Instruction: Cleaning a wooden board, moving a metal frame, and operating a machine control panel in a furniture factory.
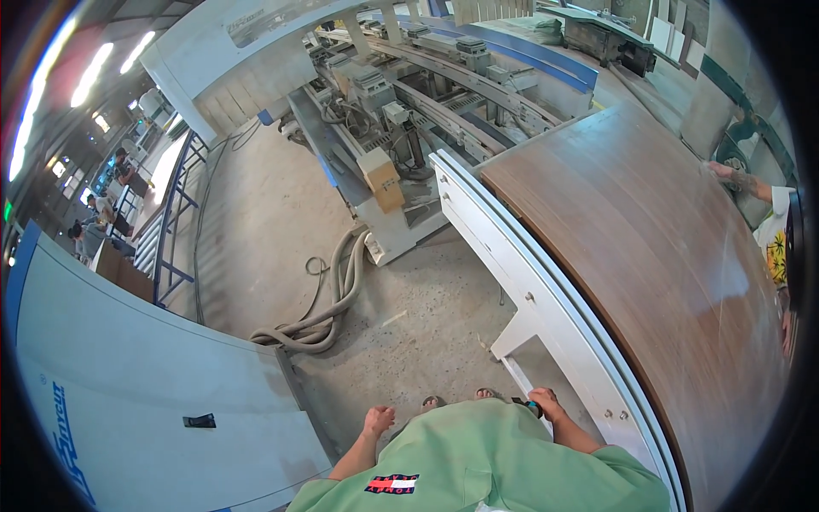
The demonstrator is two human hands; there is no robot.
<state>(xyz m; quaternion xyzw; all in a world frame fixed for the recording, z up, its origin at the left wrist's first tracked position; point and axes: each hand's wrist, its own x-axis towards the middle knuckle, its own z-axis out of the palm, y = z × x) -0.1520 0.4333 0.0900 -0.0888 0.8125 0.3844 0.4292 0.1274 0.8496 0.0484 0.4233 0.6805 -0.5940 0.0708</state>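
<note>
My left hand [380,420] hangs in front of me with its fingers curled, and nothing shows in it. It is between my green shirt and a large pale blue machine cabinet [153,367]. My right hand [544,399] is closed on a small black object [527,404] with a teal spot; its exact kind is too small to make out. Close by that hand runs the white metal side frame [546,311] of a conveyor. A wide brown wood-grain panel [631,230] lies flat on top, and neither of my hands touches it.
Across the panel, another person's hand [732,177] is at its far edge. Ahead stands a machine with rails and clamps [444,111]. Thick grey hoses [328,316] lie on the concrete floor. At left are a roller table [166,230] and several people farther back.
</note>
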